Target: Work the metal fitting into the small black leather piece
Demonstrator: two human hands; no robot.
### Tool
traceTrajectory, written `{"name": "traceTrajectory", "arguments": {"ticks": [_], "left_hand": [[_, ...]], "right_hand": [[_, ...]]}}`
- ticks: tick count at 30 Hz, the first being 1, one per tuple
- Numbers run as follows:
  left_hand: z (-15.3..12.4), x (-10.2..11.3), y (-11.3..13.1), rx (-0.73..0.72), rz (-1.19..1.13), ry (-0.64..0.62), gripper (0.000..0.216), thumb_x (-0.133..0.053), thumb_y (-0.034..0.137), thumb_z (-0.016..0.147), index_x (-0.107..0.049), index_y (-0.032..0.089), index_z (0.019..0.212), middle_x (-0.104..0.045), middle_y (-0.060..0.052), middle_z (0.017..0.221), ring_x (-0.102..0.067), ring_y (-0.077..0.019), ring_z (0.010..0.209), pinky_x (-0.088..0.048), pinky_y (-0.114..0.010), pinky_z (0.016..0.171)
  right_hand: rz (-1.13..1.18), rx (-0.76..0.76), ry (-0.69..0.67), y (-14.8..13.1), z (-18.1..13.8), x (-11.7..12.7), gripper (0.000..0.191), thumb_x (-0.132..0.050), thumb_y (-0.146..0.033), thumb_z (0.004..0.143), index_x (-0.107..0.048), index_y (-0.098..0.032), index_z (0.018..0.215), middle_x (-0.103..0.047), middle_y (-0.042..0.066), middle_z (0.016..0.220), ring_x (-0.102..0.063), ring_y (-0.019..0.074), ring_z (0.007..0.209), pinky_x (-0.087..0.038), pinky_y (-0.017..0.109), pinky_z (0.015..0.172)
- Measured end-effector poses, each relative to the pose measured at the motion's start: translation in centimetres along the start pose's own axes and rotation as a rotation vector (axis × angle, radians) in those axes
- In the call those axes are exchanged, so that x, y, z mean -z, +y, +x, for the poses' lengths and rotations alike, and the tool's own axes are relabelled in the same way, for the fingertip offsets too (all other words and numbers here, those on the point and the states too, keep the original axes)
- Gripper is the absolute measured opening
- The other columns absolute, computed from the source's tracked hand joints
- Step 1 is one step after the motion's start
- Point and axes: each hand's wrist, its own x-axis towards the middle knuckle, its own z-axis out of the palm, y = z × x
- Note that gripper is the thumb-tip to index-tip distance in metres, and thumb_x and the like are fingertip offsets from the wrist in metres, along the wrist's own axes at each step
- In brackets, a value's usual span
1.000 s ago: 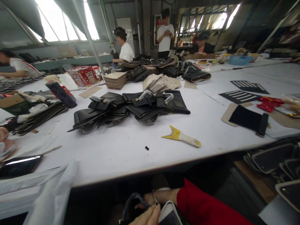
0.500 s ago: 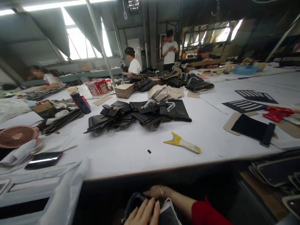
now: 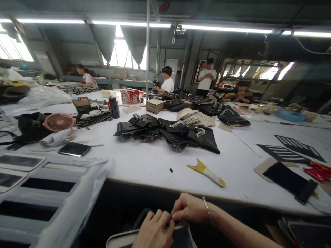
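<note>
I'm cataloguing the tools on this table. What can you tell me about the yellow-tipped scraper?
The scraper lies flat on the white table, near its front edge, apart from the pile of black bags. It has a yellow, flared, notched blade and a whitish, worn-looking handle that points right. Nothing touches it; both hands are below the table edge.

You hold a flat dark panel (image 3: pixel 155 239) with a pale cream-edged rim, low at six o'clock of your view, below the near edge of the table. It lies roughly level across your lap, its rounded corner toward eight o'clock. A dark strap or loop (image 3: pixel 141 217), probably part of the same piece, curves up at its eleven o'clock side; your fingers hide its middle.
</note>
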Motion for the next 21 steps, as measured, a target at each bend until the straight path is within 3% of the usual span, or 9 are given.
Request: {"name": "traceTrajectory", "arguments": {"ticks": [4,7,9,11,13,15,18,21], "left_hand": [[-0.7,-2.2,-0.2,0.017,-0.069,0.004,0.03,-0.079,0.034,0.069,-0.065,0.027,0.095,-0.067,0.005,0.089,-0.059,-0.0175,0.077,-0.035,-0.032,0.06],[-0.8,-1.9,-0.2,0.04,-0.137,-0.058,0.028,-0.079,0.036,0.07,-0.066,0.027,0.093,-0.069,0.003,0.092,-0.06,-0.0183,0.08,-0.038,-0.031,0.062],[-0.6,0.3,-0.5,0.067,-0.228,-0.119,0.025,-0.079,0.033,0.069,-0.068,0.026,0.089,-0.069,0.003,0.093,-0.061,-0.0192,0.081,-0.04,-0.031,0.064],[-0.5,3.9,-1.3,0.162,-0.38,-0.173,0.022,-0.073,0.024,0.073,-0.068,0.029,0.094,-0.069,0.003,0.101,-0.062,-0.0199,0.087,-0.045,-0.031,0.072],[-0.7,7.5,-3.0,0.315,-0.559,-0.187,0.033,-0.056,0.017,0.084,-0.065,0.032,0.112,-0.066,0.002,0.113,-0.06,-0.0198,0.104,-0.046,-0.032,0.089],[-1.4,9.5,-5.5,0.491,-0.724,-0.184,0.033,-0.046,0.026,0.091,-0.064,0.027,0.119,-0.065,-0.003,0.119,-0.058,-0.0205,0.112,-0.043,-0.033,0.1],[-3.4,8.1,-9.7,0.754,-0.939,-0.188,0.043,-0.046,0.049,0.091,-0.066,0.023,0.119,-0.067,-0.005,0.123,-0.057,-0.023,0.118,-0.038,-0.033,0.106],[-5.7,3.2,-12.5,0.949,-1.042,-0.299,0.064,-0.034,0.061,0.091,-0.067,0.011,0.11,-0.073,-0.013,0.105,-0.066,-0.0276,0.1,-0.049,-0.038,0.09]], "right_hand": [[-0.052,-0.012,-0.093,-0.3,-0.2,-0.4,0.03,-0.058,-0.027,0.077,-0.08,-0.023,0.097,-0.04,-0.006,0.052,-0.029,0.0079,0.05,-0.022,0.022,0.045],[-0.139,0.015,-0.13,-0.9,-1.0,-0.5,0.029,-0.057,-0.028,0.08,-0.079,-0.027,0.099,-0.036,-0.007,0.054,-0.028,0.0084,0.051,-0.021,0.022,0.046],[-0.21,0.039,-0.128,-1.5,-1.4,-0.4,0.029,-0.057,-0.024,0.08,-0.079,-0.03,0.098,-0.035,-0.007,0.055,-0.028,0.0086,0.052,-0.021,0.023,0.048],[-0.265,0.041,-0.123,-2.0,-1.2,-0.3,0.031,-0.056,-0.024,0.081,-0.077,-0.032,0.102,-0.037,-0.007,0.054,-0.029,0.0088,0.051,-0.022,0.023,0.049],[-0.286,0.026,-0.109,-2.1,-0.3,-0.5,0.032,-0.052,-0.03,0.087,-0.076,-0.03,0.108,-0.047,-0.007,0.058,-0.037,0.0094,0.052,-0.028,0.022,0.05],[-0.285,0.013,-0.083,-2.0,1.4,-1.0,0.041,-0.042,-0.041,0.094,-0.074,-0.024,0.113,-0.062,-0.002,0.07,-0.051,0.0118,0.061,-0.037,0.021,0.057],[-0.304,0.0,-0.056,-1.7,4.5,-2.4,0.064,-0.025,-0.054,0.099,-0.074,-0.015,0.108,-0.073,0.007,0.088,-0.064,0.0179,0.077,-0.047,0.025,0.07],[-0.374,-0.024,-0.068,-1.8,6.9,-4.2,0.073,-0.018,-0.059,0.099,-0.076,-0.014,0.095,-0.074,0.01,0.082,-0.067,0.021,0.075,-0.049,0.029,0.069]]}}
